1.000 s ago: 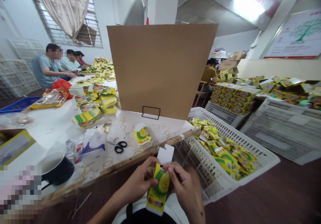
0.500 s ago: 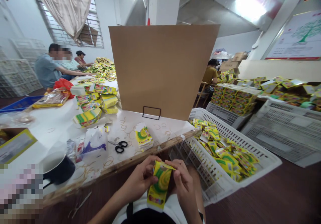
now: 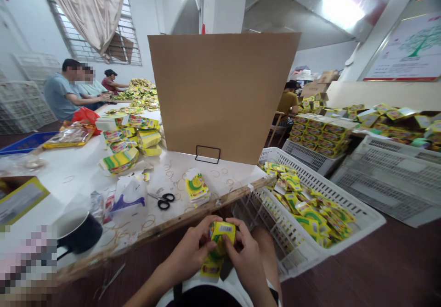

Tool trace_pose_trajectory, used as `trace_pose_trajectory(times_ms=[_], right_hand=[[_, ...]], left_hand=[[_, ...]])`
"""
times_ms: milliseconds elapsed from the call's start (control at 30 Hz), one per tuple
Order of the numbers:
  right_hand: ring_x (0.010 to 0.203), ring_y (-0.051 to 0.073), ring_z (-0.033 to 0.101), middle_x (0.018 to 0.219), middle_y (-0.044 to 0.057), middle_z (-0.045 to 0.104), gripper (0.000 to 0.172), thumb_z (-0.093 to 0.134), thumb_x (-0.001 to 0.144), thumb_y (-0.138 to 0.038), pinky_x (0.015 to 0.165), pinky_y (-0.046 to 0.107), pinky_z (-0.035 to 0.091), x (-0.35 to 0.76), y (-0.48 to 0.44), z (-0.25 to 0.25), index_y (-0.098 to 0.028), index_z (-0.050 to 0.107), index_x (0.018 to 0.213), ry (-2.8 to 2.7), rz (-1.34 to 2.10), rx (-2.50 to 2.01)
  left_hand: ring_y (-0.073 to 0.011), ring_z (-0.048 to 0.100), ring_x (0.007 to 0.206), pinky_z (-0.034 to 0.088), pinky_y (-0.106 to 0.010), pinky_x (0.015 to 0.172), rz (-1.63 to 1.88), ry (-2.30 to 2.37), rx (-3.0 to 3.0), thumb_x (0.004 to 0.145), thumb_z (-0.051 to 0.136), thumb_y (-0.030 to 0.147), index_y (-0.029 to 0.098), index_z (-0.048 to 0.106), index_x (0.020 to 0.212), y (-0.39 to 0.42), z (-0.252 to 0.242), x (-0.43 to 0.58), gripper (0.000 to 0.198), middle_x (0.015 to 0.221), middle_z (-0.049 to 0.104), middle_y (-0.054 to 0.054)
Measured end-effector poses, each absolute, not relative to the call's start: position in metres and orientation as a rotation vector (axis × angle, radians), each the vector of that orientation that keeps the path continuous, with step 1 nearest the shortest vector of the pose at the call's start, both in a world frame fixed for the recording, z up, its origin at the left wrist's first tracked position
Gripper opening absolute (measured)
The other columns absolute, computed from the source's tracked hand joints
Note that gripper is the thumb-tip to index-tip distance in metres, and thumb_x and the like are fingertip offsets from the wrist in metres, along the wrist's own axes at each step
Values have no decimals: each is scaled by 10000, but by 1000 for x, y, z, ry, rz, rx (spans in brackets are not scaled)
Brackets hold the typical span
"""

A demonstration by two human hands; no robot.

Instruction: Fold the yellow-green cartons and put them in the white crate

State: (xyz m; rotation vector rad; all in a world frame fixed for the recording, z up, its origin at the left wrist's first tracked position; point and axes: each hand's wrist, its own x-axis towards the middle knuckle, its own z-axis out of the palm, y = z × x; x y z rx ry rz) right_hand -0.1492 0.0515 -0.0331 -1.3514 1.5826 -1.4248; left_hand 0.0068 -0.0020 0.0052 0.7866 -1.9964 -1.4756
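Heaped cartons, plastic crates and seated workers mark a workshop.

My left hand and my right hand grip a yellow box from either side, with a barcode showing near its top. Ahead of me is a white table with a wooden edge. On it, from left to right, are a dark mug, black-handled scissors and a small stack of yellow packs. Behind them stands a large brown board. To my right, a white crate holds many yellow cartons
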Motion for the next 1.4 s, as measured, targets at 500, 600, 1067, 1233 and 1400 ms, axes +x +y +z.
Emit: trace_pose_trajectory(times_ms=[500,600,1067,1233,1400], right_hand=[[517,165,589,606,0,663,396,606,791,-386,496,230,467,-151,51,-33,-170,610,1123,1556,-1471,-1386],[696,209,664,766,53,728,334,575,816,-401,630,268,529,-159,55,-19,-206,693,1061,1464,-1499,-1393],[837,200,658,873,47,723,219,638,792,-330,732,254,516,-162,54,-16,-276,745,975,1346,-1569,-1292],[680,157,601,719,18,660,221,664,769,-303,592,225,484,-154,54,-19,-274,746,972,1344,-1614,-1299],[698,172,610,734,31,671,209,683,750,-301,595,238,493,-151,53,-29,-232,760,932,1362,-1629,-1238]], left_hand=[[-185,622,867,465,-286,778,-1676,-1778,683,775,557,112,185,451,1227,-4,4,6,470,913,670,-36],[-197,625,865,465,-286,756,-1720,-1739,664,761,597,128,181,476,1213,-5,1,7,471,916,678,-49],[-170,624,739,455,-245,653,-1638,-1751,714,749,603,132,185,518,1170,0,-1,-1,433,831,688,-33],[-179,619,758,467,-264,689,-1418,-1782,767,833,552,251,162,590,1035,-4,-2,-2,224,840,685,-58],[-194,640,785,499,-287,713,-1419,-1780,740,834,560,302,156,612,1011,-11,-9,-5,234,885,702,-83]])
